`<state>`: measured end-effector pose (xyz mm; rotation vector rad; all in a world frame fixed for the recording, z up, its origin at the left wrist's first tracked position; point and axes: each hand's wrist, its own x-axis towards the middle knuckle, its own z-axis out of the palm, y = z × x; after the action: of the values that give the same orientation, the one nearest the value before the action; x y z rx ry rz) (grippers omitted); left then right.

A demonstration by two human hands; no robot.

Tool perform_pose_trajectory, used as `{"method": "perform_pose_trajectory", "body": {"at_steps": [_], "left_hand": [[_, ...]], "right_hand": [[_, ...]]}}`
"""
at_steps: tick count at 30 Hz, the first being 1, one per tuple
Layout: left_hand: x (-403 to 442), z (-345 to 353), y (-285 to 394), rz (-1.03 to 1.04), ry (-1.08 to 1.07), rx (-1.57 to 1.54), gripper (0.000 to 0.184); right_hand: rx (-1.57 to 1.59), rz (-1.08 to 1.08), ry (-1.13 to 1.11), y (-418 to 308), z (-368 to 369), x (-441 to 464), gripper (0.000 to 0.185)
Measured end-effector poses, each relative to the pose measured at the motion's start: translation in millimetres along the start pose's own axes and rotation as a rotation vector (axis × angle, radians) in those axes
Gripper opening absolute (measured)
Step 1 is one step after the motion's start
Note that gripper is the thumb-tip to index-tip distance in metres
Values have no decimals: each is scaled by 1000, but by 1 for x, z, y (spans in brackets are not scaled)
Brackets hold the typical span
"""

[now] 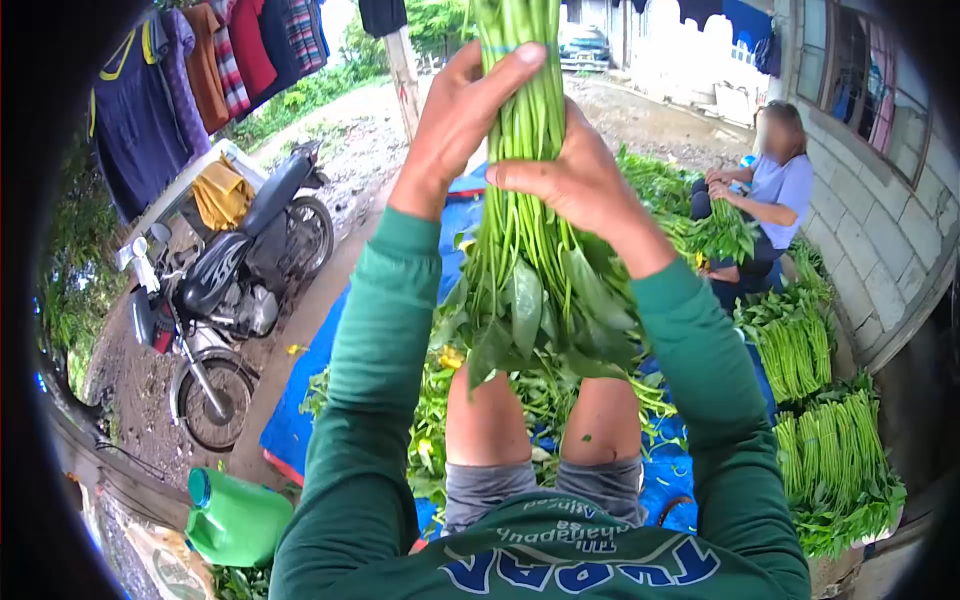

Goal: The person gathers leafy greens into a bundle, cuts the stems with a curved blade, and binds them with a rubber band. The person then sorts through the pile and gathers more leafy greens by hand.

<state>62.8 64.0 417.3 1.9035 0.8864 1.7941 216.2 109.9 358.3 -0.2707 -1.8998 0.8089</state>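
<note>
Both my hands grip a thick bunch of water spinach (522, 215), held up in front of me with its stems upward and its leaves hanging down. My left hand (455, 115) is wrapped round the upper stems from the left, its thumb lying across the front near a thin band. Lower down, my right hand (580, 180) closes on the stems from the right, thumb across the front. The fingers of both hands are mostly hidden behind the bunch. Below it, loose leafy stems (430, 430) lie around my legs on a blue tarp (315, 385).
At right, a seated person (780, 190) holds greens. Tied bundles (835, 450) are stacked by the block wall (860, 210). A motorcycle (235, 270) stands at left, below hanging clothes (150, 110). A green jug (240, 515) is at lower left.
</note>
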Motion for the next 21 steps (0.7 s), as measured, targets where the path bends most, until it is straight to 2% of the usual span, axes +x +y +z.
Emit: {"method": "perform_pose_trajectory", "body": {"at_steps": [2, 3, 4, 6, 8, 11, 13, 14, 16, 17, 18, 19, 21], "left_hand": [[0, 19, -12, 98, 100, -75, 65], [-3, 30, -17, 102, 109, -1, 59], [-4, 25, -20, 30, 82, -25, 55], [-5, 6, -24, -28, 42, -5, 46], [-16, -19, -26, -21, 12, 71, 34], [-35, -58, -8, -168, -143, 190, 36], [-52, -76, 4, -318, -329, 174, 51], [-62, -82, 6, -412, -447, 184, 55], [-96, -82, -15, -599, -672, 182, 66], [-125, -72, -24, -782, -715, 18, 67], [-159, -60, -40, -915, -724, -46, 72], [-194, -49, -56, -1045, -736, -104, 76], [-254, -17, -75, -1036, -555, -178, 75]], "right_hand": [[-282, 131, 62, -15, 4, -12, 88], [-398, 206, 95, -17, 12, -19, 94], [-321, 10, 40, 1, 13, -28, 108], [-490, -105, -53, 20, 5, -41, 112], [-517, -81, -146, 25, -10, -53, 109], [-251, 214, -267, 32, -26, -79, 91], [51, 442, -274, 38, -29, -103, 75], [32, 426, -265, 40, -29, -116, 61], [148, 386, -65, 50, -24, -141, 53], [199, 391, 45, 54, -23, -160, 49], [225, 429, 97, 50, -26, -171, 42], [344, 373, 138, 48, -23, -182, 38], [223, 280, -43, 52, -27, -194, 33]]}}
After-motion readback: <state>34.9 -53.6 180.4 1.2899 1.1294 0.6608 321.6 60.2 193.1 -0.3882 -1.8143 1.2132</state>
